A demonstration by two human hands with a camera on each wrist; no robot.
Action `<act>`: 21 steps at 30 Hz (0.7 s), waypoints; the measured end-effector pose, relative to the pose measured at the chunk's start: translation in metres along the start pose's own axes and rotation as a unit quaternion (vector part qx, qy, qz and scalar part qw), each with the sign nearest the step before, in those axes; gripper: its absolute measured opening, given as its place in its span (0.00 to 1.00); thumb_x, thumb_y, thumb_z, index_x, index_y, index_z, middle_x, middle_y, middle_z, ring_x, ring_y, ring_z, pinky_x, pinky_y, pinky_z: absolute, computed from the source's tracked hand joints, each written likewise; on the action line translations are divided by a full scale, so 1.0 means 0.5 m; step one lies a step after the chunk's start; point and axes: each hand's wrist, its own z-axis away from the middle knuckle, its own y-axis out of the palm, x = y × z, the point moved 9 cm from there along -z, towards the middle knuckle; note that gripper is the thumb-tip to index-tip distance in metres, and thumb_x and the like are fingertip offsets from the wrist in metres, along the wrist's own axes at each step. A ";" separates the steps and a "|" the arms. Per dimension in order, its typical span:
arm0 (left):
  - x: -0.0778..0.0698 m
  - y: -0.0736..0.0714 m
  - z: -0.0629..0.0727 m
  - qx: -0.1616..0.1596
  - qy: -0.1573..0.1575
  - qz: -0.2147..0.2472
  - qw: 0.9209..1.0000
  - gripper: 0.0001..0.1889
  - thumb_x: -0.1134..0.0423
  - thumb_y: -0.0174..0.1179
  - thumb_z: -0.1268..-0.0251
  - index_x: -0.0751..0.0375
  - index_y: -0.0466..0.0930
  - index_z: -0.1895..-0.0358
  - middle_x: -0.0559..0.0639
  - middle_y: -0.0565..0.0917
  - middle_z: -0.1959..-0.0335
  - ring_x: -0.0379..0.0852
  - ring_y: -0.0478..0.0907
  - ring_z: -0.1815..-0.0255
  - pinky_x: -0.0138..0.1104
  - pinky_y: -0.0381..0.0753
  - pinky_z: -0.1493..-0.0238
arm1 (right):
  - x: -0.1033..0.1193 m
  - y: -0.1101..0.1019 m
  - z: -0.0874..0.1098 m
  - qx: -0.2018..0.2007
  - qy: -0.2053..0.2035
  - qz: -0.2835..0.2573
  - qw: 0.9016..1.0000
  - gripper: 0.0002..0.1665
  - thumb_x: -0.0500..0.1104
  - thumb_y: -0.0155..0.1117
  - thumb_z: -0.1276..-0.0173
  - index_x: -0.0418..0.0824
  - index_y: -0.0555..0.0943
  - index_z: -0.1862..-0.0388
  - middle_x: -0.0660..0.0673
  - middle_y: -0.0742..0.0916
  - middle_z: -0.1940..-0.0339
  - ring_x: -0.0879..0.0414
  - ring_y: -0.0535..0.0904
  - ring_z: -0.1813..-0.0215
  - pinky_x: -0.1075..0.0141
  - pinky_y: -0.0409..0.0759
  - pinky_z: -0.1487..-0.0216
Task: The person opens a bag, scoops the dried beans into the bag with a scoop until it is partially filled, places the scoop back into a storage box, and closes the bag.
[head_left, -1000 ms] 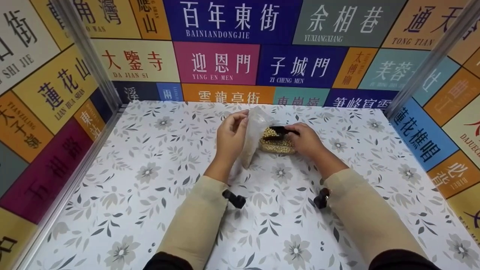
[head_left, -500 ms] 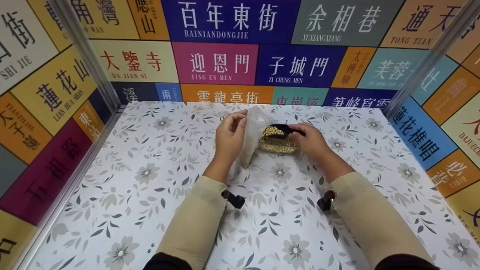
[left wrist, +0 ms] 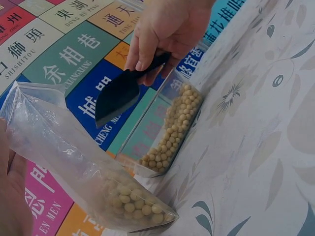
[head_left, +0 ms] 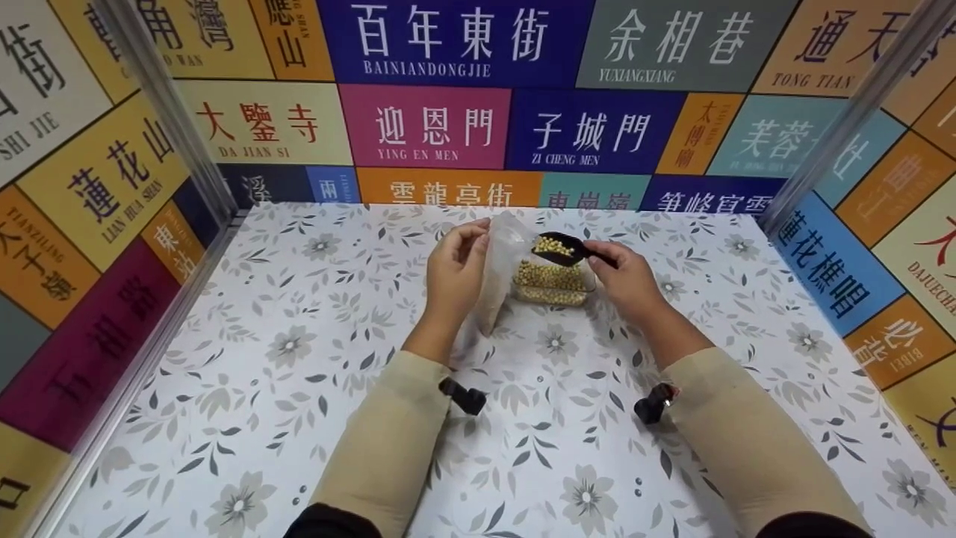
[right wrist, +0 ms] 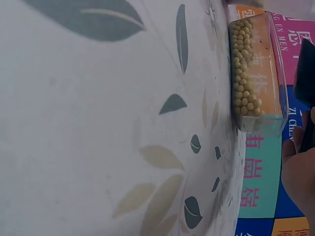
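My left hand holds the upper edge of a clear plastic bag, which stands upright. Soybeans lie in its bottom, as the left wrist view shows. My right hand grips the handle of a black scoop, its fingers and thumb curled round it. Yellow soybeans fill part of the scoop's bowl. Just below the scoop sits a clear rectangular container, partly filled with soybeans and close to the bag's right side. The scoop hangs above the container, apart from the beans inside.
A white tabletop with a grey floral print lies under everything. Colourful panels printed with place names close off the back and both sides. Black wrist cameras sit on both sleeves.
My right hand has lifted the scoop with its soybeans up out of the container and slightly to the right. The left hand and the bag have barely moved.
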 end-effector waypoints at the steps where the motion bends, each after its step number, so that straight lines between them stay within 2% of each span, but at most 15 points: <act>1: 0.000 0.000 0.000 0.001 0.001 -0.002 1.000 0.07 0.61 0.61 0.18 0.60 0.84 0.49 0.49 0.88 0.38 0.41 0.84 0.34 0.31 0.84 0.31 | 0.004 -0.001 0.000 -0.003 -0.002 -0.002 1.000 0.24 0.43 0.58 0.15 0.39 0.78 0.25 0.40 0.79 0.24 0.48 0.75 0.23 0.80 0.77 0.35; 12: 0.001 -0.001 -0.001 -0.002 0.007 -0.002 1.000 0.07 0.61 0.61 0.18 0.61 0.84 0.49 0.50 0.88 0.38 0.42 0.84 0.33 0.31 0.84 0.30 | 0.099 -0.033 0.009 -0.039 -0.017 0.026 0.999 0.25 0.46 0.56 0.13 0.45 0.76 0.23 0.43 0.77 0.22 0.49 0.75 0.22 0.60 0.78 0.24; 18: 0.001 -0.001 0.000 -0.005 0.002 0.003 1.000 0.07 0.62 0.61 0.18 0.62 0.84 0.50 0.51 0.88 0.38 0.43 0.84 0.34 0.31 0.84 0.31 | 0.166 -0.039 0.022 -0.061 -0.051 0.049 0.996 0.23 0.46 0.56 0.14 0.46 0.79 0.25 0.44 0.78 0.24 0.51 0.75 0.24 0.63 0.79 0.27; 21: 0.000 0.000 0.000 -0.006 0.004 0.005 1.000 0.07 0.63 0.61 0.18 0.62 0.84 0.50 0.50 0.89 0.39 0.43 0.84 0.34 0.31 0.84 0.30 | 0.199 -0.033 0.031 -0.057 -0.079 0.077 0.992 0.23 0.47 0.56 0.13 0.48 0.80 0.25 0.45 0.77 0.24 0.51 0.75 0.25 0.60 0.80 0.28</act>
